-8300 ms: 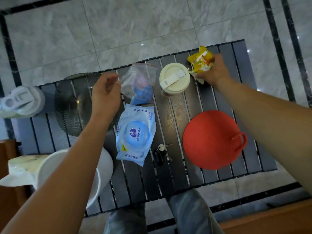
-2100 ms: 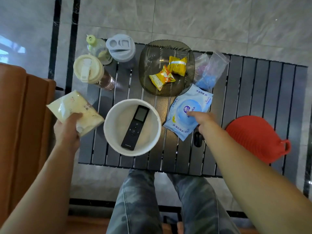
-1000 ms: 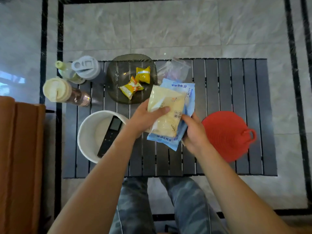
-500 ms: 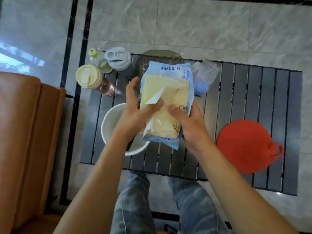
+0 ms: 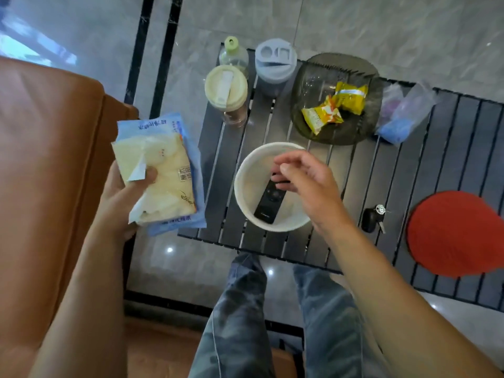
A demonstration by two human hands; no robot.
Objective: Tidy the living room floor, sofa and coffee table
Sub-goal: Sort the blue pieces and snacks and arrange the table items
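Grey marble floor [image 5: 381, 28] runs under a dark slatted table [image 5: 381, 170], with an orange sofa [image 5: 49, 159] filling the left of the frame. At centre left, off the table's edge, the left hand [image 5: 122, 197] grips a yellow pack [image 5: 163, 181] stacked on a blue wipes pack [image 5: 152, 124] — thumb pressed on top, fingers curled beneath. The right hand [image 5: 308, 181] hovers at centre over a white bowl [image 5: 272, 226], fingers loosely bent and holding nothing; a black remote [image 5: 268, 203] lies in that bowl. Above it a glass bowl [image 5: 313, 77] holds two snack packets [image 5: 321, 117]. Upper centre, standing close together: a cream-lidded cup [image 5: 225, 87], a grey cup [image 5: 275, 60] and a green-capped bottle [image 5: 233, 51]. A zip bag [image 5: 403, 113] lies just right of the glass bowl. Lower right — keys [image 5: 373, 218] beside a red mat [image 5: 458, 233].
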